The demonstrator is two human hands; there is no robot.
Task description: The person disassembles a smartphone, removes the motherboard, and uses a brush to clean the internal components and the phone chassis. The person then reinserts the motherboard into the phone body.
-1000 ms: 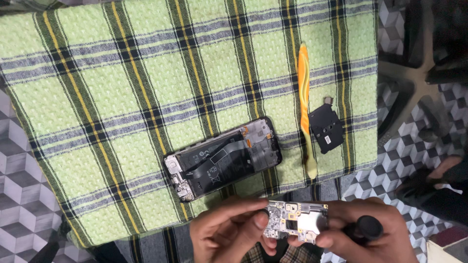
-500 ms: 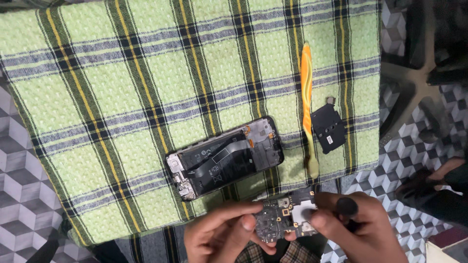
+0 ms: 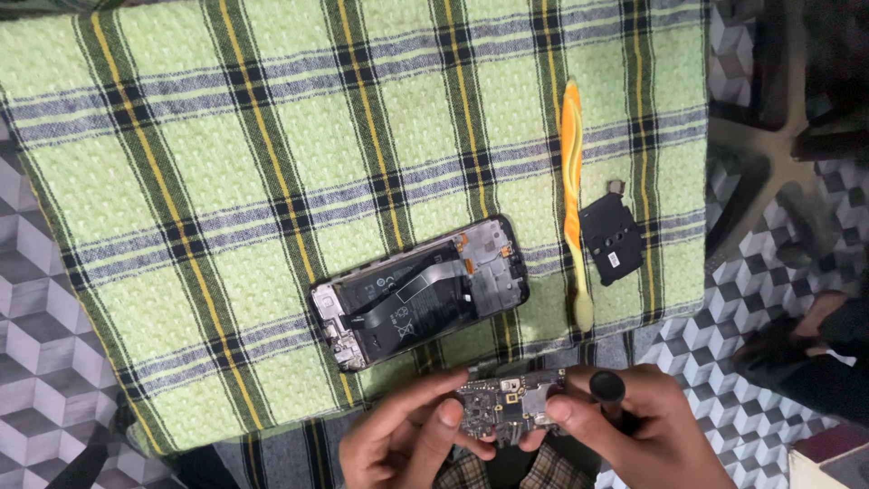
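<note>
Both hands meet at the bottom edge of the view around a small phone circuit board. My left hand pinches its left side between thumb and fingers. My right hand grips its right side and also holds a tool with a round black handle end. Just above them an opened black phone body lies face down on the green plaid cloth, its battery and ribbon cables exposed.
An orange and yellow pry tool lies upright on the cloth right of the phone. A small black cover plate rests beside it. Grey cube-patterned flooring surrounds the cloth. A dark chair base stands at the right.
The circuit board has been turned over in my hands, its pale side giving way to a darker component side. Both hands shifted slightly left.
</note>
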